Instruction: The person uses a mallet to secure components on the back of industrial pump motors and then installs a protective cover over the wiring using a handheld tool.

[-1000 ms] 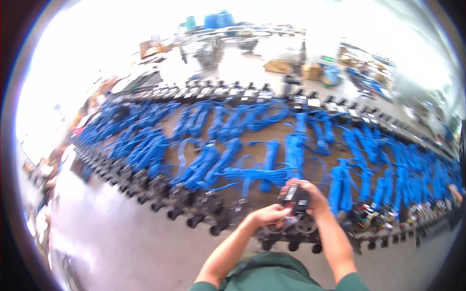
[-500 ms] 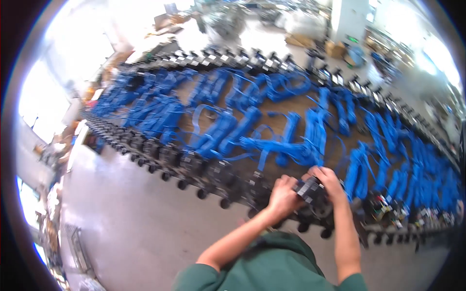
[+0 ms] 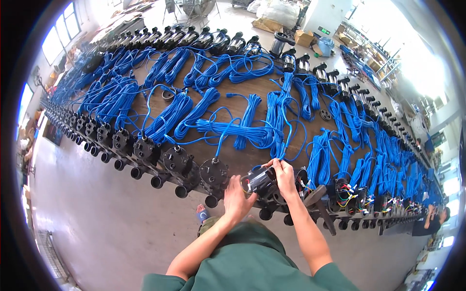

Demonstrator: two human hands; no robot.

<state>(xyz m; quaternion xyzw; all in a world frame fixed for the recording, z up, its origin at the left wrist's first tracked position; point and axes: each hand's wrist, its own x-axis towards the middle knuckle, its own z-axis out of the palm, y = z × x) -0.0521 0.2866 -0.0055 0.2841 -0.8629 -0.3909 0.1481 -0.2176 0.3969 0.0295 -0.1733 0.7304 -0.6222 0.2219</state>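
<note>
A black cylindrical unit (image 3: 260, 180) with a shiny side lies tilted between my hands at the table's near edge. My left hand (image 3: 237, 200) is curled around its lower left end, thumb and fingers on either side. My right hand (image 3: 283, 175) is closed at its upper right end, where a blue cable (image 3: 287, 133) runs up from my fingers; the exact grip is hidden. Left of my hands stands a similar black unit (image 3: 214, 173) with its own cable. Right of them, an open black housing (image 3: 342, 196) shows coloured wires.
Bundled blue cables (image 3: 171, 116) cover much of the brown tabletop (image 3: 228, 110). Rows of black cylinders (image 3: 177, 162) line both long edges. A dark flat bar (image 3: 324, 213) juts out right of my hands. Another person (image 3: 431, 220) is at the far right.
My view has shifted and sharpened, so the hands and unit appear further left. The unit now lies more sideways, and the left hand's fingers are spread wider around its end.
</note>
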